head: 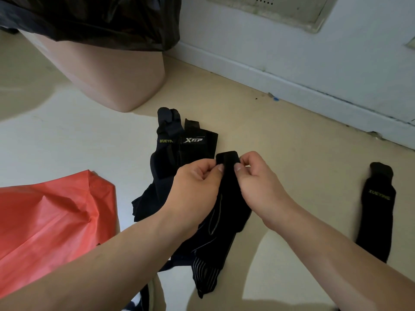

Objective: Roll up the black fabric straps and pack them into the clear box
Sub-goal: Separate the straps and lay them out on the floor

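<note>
I see the left hand [197,182] and right hand [256,176] both pinching the black strap's [226,194] folded far end above the floor [280,135].

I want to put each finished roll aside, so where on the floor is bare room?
Bare floor lies between the right hand and the lone strap, up to the baseboard. Another patch lies between the pink bin and the red bag. The middle is crowded: the strap pile lies under the left hand, and both hands pinch the held strap.
</note>
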Available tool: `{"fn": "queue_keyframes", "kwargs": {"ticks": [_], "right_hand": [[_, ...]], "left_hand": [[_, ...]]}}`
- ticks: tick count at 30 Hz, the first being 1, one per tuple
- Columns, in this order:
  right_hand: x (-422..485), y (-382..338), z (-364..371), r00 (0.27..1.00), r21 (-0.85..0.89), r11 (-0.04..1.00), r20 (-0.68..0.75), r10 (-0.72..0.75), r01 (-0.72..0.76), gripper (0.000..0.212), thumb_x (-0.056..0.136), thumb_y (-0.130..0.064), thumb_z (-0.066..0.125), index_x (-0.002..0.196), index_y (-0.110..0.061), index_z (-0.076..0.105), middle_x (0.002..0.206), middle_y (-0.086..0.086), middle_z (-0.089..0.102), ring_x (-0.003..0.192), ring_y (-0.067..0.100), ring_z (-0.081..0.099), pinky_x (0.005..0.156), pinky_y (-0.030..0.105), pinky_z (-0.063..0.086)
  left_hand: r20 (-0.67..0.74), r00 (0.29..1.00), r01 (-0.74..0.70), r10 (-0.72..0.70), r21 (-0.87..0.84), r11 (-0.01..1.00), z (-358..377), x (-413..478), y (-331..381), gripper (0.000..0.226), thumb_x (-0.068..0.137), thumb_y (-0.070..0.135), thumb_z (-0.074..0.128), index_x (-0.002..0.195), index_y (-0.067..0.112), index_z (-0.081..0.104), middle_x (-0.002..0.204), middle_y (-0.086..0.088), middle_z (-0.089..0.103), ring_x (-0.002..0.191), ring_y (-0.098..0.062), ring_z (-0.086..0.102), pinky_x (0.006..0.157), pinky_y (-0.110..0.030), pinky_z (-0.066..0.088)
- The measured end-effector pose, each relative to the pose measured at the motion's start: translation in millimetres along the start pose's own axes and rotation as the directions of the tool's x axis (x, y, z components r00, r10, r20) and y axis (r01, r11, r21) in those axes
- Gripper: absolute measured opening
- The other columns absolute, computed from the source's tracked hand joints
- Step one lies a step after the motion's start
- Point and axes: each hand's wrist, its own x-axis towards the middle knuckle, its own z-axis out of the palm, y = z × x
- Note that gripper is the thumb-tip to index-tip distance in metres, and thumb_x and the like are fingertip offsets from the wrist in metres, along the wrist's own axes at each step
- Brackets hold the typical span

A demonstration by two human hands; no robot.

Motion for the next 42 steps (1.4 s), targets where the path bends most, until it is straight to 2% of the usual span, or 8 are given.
{"fn": "queue_keyframes", "kwargs": {"ticks": [6, 12, 17, 21, 25, 31, 38, 42], "right_hand": [[1, -6, 0, 0.995, 0.179, 0.983, -0.085, 0.045, -0.029, 0.012, 0.108, -0.025, 0.057, 0.097, -0.021, 0.060, 0.083, 0.002, 0.066, 0.067, 0.014, 0.057, 0.060, 0.027, 0.045], [1, -7, -6, 0.997, 0.287, 0.957, -0.050, 0.067, -0.049, 0.010, 0.101, -0.037, 0.070, 0.105, -0.028, 0.068, 0.098, 0.001, 0.080, 0.087, 0.016, 0.077, 0.072, 0.033, 0.061], [3, -1, -7, 0.996, 0.049, 0.998, 0.081, 0.035, -0.039, 0.053, 0.110, -0.052, 0.046, 0.095, -0.005, 0.066, 0.080, -0.002, 0.066, 0.076, 0.016, 0.061, 0.076, 0.032, 0.050], [-6, -11, -9, 0.986, -0.147, 0.981, 0.128, -0.105, 0.124, 0.032, 0.113, -0.037, 0.041, 0.092, -0.017, 0.055, 0.077, -0.006, 0.062, 0.068, 0.005, 0.058, 0.064, 0.026, 0.047], [-8, -15, -6, 0.983, 0.092, 0.992, 0.155, -0.097, 0.084, 0.020, 0.109, -0.039, 0.055, 0.124, -0.031, 0.064, 0.108, -0.009, 0.075, 0.100, 0.008, 0.072, 0.091, 0.032, 0.059], [0, 0, -18, 0.913, 0.180, 0.970, 0.399, 0.081, -0.164, 0.024, 0.106, -0.036, 0.064, 0.116, -0.018, 0.075, 0.110, 0.002, 0.083, 0.103, 0.020, 0.079, 0.093, 0.035, 0.061], [4, 5, -17, 0.990, 0.477, 0.870, 0.113, 0.078, -0.123, 0.022, 0.112, -0.023, 0.054, 0.121, -0.020, 0.073, 0.112, 0.005, 0.082, 0.109, 0.025, 0.078, 0.094, 0.041, 0.062], [8, -4, -31, 0.986, 0.634, 0.764, -0.017, 0.169, -0.120, 0.019, 0.111, -0.026, 0.056, 0.110, -0.021, 0.074, 0.099, 0.002, 0.083, 0.091, 0.019, 0.081, 0.071, 0.036, 0.065]], "left_hand": [[0.127, 0.992, 0.014, -0.014, 0.007, 1.000, 14, -8, -7, 0.018, 0.108, 0.042, 0.054, 0.099, 0.035, 0.068, 0.085, 0.012, 0.074, 0.083, -0.004, 0.073, 0.072, -0.023, 0.057], [0.115, 0.993, -0.002, -0.015, 0.143, 0.990, 8, -8, -14, 0.007, 0.104, 0.030, 0.065, 0.110, 0.030, 0.062, 0.092, 0.004, 0.076, 0.083, -0.008, 0.076, 0.069, -0.023, 0.062], [0.120, 0.993, -0.027, 0.001, 0.211, 0.977, 8, -3, -8, 0.006, 0.106, 0.031, 0.061, 0.109, 0.027, 0.060, 0.089, -0.003, 0.072, 0.072, -0.007, 0.068, 0.062, -0.024, 0.059], [0.167, 0.986, -0.016, -0.026, 0.243, 0.970, 8, -2, -5, 0.008, 0.108, 0.031, 0.055, 0.115, 0.028, 0.057, 0.076, 0.004, 0.068, 0.051, 0.001, 0.061, 0.047, -0.016, 0.046], [0.095, 0.995, -0.043, 0.026, 0.184, 0.982, 2, 4, -1, 0.012, 0.104, 0.026, 0.061, 0.113, 0.031, 0.067, 0.095, 0.007, 0.080, 0.087, -0.005, 0.077, 0.073, -0.025, 0.062], [-0.043, 0.999, -0.027, 0.021, -0.162, 0.986, -9, 22, 18, 0.014, 0.103, 0.014, 0.067, 0.116, 0.014, 0.071, 0.107, -0.011, 0.080, 0.103, -0.029, 0.078, 0.097, -0.051, 0.061], [0.292, 0.924, 0.303, -0.248, -0.160, 0.939, 7, -4, 3, 0.030, 0.106, 0.037, 0.061, 0.131, 0.023, 0.068, 0.117, -0.009, 0.080, 0.107, -0.025, 0.078, 0.090, -0.040, 0.063], [0.344, 0.899, 0.284, -0.271, 0.011, 0.959, 14, -14, -13, 0.030, 0.105, 0.040, 0.062, 0.127, 0.022, 0.071, 0.113, -0.004, 0.081, 0.106, -0.021, 0.078, 0.102, -0.045, 0.060]]}}
